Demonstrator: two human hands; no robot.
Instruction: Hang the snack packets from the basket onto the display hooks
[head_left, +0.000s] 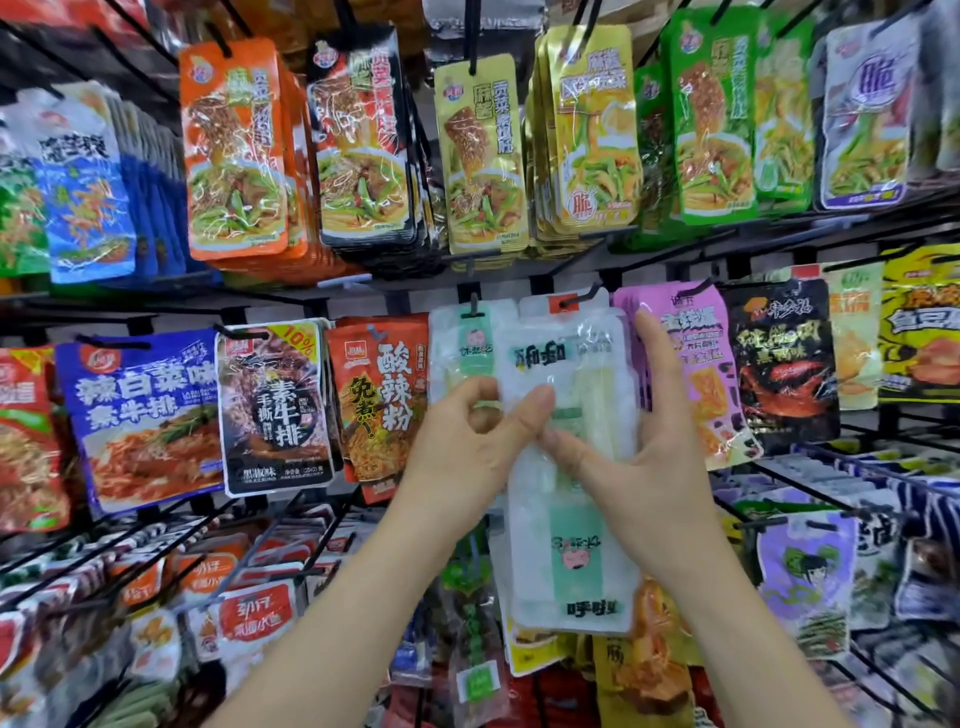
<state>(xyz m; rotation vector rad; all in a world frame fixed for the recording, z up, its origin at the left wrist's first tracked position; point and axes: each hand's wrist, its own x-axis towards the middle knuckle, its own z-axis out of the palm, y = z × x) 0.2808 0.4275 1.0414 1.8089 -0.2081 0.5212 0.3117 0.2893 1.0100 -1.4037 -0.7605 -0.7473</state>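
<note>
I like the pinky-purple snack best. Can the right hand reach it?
Probably yes: the pink-purple packet hangs just beside the right hand with nothing between. That hand holds a white packet, though, so it would have to let go first.

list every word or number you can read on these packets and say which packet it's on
"10%": yellow corner of the black packet
"素牛排", "黑椒味": same black packet
"辣白菜味", "素牛排": blue packet
"酸辣粉", "免煮": orange packet
"脆": purple-trimmed packet, top right
"鱼豆": yellow packet, cut off at the right edge
Print on the white packets, held by left hand and right hand: too blurred to read
Everything else: blurred
</note>
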